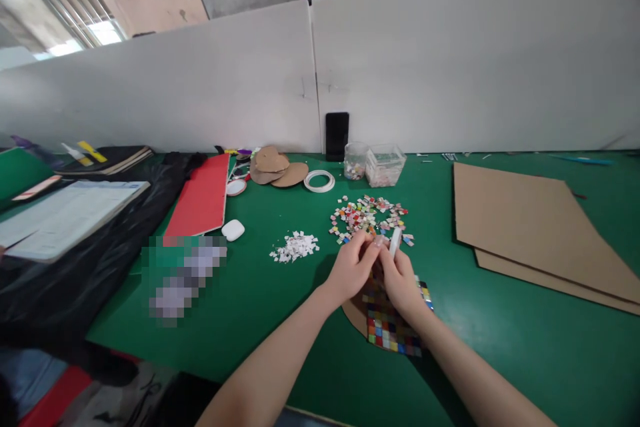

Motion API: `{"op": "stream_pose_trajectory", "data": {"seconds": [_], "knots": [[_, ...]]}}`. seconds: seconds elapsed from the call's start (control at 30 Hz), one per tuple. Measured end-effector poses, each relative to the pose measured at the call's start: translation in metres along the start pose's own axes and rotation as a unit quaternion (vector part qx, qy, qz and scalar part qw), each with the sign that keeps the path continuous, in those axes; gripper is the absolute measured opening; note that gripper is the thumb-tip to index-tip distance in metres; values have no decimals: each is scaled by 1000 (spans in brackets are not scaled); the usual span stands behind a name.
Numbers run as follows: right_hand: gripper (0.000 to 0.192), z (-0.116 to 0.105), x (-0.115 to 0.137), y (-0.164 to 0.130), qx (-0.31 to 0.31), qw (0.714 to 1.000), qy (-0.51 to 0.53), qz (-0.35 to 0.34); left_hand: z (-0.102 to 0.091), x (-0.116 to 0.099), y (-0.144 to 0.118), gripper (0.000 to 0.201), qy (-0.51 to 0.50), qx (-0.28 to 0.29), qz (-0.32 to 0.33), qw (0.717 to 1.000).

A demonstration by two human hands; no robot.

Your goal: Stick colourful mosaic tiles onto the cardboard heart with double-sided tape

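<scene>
My left hand (351, 265) and my right hand (403, 281) meet close together above a partly tiled cardboard piece (355, 313). Rows of small coloured mosaic tiles (393, 335) cover much of its surface. A slim white tube (395, 240) sticks up from my right hand, whose fingers are closed around it. The fingers of my left hand are pinched; whatever they hold is too small or hidden to name. Just beyond my fingertips lies a loose heap of colourful mosaic tiles (361, 215). Left of it is a pile of small white paper bits (295, 247).
Clear plastic containers (386, 165) and a dark phone (337, 136) stand near the white partition (450, 73). Cardboard discs (290, 175) and a white tape roll (319, 181) lie nearby. Large cardboard sheets (530, 227) are at right, a red folder (203, 200) at left.
</scene>
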State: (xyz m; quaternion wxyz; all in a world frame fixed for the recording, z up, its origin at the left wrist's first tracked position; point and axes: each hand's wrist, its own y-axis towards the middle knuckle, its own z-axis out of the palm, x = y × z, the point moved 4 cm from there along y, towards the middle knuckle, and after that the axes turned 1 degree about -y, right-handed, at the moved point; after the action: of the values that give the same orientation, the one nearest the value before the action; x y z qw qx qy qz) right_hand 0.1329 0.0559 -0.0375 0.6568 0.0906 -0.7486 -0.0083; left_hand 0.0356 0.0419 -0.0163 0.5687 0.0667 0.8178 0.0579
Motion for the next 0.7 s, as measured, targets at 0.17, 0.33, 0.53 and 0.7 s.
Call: {"op": "stream_pose_trajectory", "data": {"seconds": [0.17,0.33,0.53,0.7], "knots": [[26,4,0,-4,15,1000,7,-3,-2,4,-8,22,19,-12,-1,1000],[28,3,0,-4,8,1000,-26,-5,-1,2,-11,21,51,6,7,999],[30,5,3,-4,25,994,-98,-42,1,5,-13,23,93,-16,0,996],[30,6,4,-4,34,983,-161,-83,1,5,-14,21,121,-22,-5,992]]}}
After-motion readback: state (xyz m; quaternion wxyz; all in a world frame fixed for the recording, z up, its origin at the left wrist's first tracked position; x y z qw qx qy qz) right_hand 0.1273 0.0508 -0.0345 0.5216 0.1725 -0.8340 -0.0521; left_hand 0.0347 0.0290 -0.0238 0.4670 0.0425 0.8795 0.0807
